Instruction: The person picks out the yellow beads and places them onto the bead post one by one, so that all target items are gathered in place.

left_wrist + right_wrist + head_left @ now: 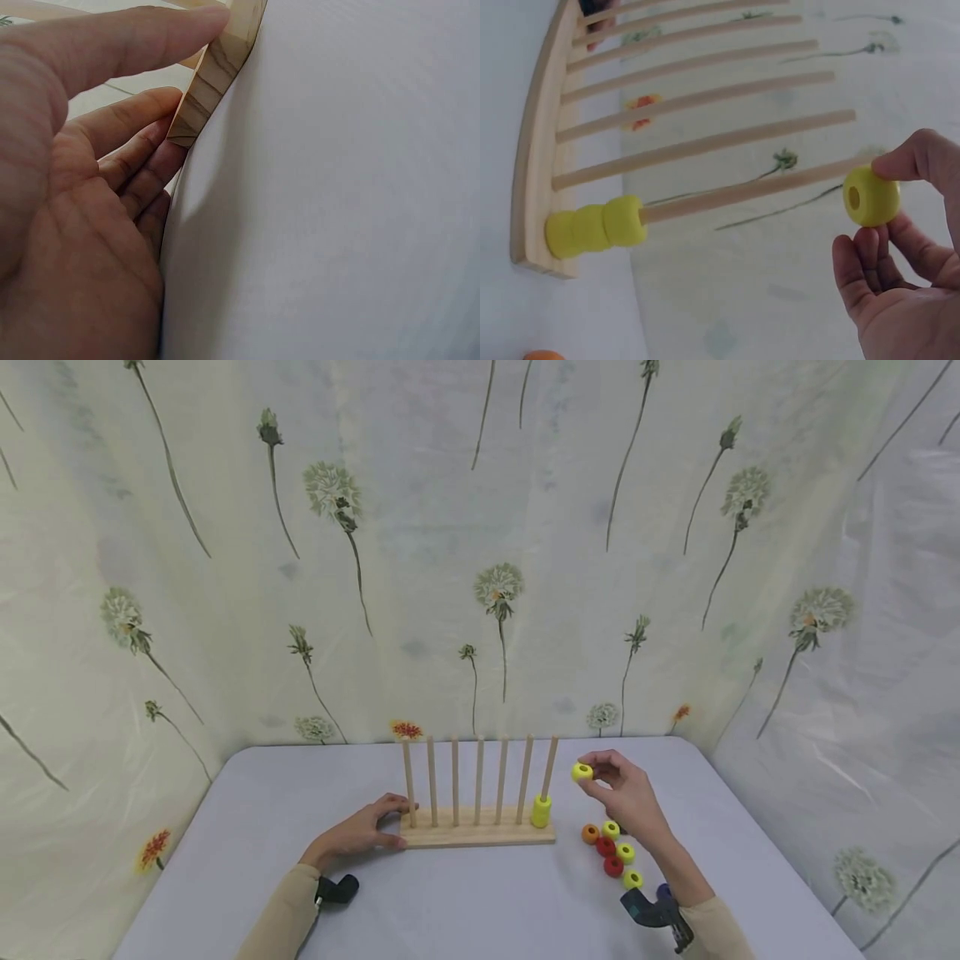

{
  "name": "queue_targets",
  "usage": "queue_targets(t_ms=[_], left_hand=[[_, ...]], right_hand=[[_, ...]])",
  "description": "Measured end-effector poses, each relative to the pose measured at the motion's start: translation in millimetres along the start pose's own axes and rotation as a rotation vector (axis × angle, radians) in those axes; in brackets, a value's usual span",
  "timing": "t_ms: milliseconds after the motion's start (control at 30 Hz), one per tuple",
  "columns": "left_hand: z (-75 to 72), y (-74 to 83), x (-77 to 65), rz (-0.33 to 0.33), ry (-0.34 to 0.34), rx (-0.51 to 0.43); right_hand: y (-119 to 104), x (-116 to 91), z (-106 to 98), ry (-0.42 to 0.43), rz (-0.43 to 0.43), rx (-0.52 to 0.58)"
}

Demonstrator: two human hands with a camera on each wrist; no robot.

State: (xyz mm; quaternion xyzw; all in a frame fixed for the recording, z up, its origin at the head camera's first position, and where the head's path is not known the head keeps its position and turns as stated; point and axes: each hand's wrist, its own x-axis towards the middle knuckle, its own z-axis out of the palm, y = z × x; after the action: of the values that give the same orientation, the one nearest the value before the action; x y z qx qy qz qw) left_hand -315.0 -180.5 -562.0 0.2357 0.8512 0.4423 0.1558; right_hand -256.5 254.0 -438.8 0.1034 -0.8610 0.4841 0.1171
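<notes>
My left hand (358, 832) holds the left end of a wooden peg rack (480, 837), thumb at the near side and fingers behind; the left wrist view shows the thumb on the base's end (214, 86). Several upright pegs rise from the base. On the rightmost peg sit three stacked yellow beads (592, 227), at its bottom. Near the top of that peg, my right hand (632, 797) pinches another yellow bead (881, 196) between thumb and finger. This bead is off the peg, its hole facing the rack in the right wrist view.
Right of the rack, loose beads lie on the white table (465, 902): an orange bead (590, 834), two red beads (613, 867), and yellow beads (633, 881). A blue bead (663, 891) is partly hidden by the right wrist strap. A flowered curtain (420, 568) hangs behind.
</notes>
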Motion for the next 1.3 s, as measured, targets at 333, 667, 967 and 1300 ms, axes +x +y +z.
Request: queue_targets(t_ms=[333, 667, 967, 1300], left_hand=[[0.2, 1.1, -1.8, -0.005, -0.007, -0.012], [-0.2, 4.1, -1.7, -0.003, -0.003, 0.0], [-0.5, 4.4, -2.9, 0.008, -0.006, 0.009], [-1.1, 4.2, -1.7, 0.011, -0.009, 0.006]], right_hand=[[-23.5, 14.8, -1.8, 0.032, -0.057, 0.048], [-37.4, 30.6, 3.4, 0.048, -0.067, 0.11], [-41.7, 37.1, 9.2, 0.051, -0.023, 0.145], [-76.5, 29.5, 8.8, 0.034, -0.042, 0.111]])
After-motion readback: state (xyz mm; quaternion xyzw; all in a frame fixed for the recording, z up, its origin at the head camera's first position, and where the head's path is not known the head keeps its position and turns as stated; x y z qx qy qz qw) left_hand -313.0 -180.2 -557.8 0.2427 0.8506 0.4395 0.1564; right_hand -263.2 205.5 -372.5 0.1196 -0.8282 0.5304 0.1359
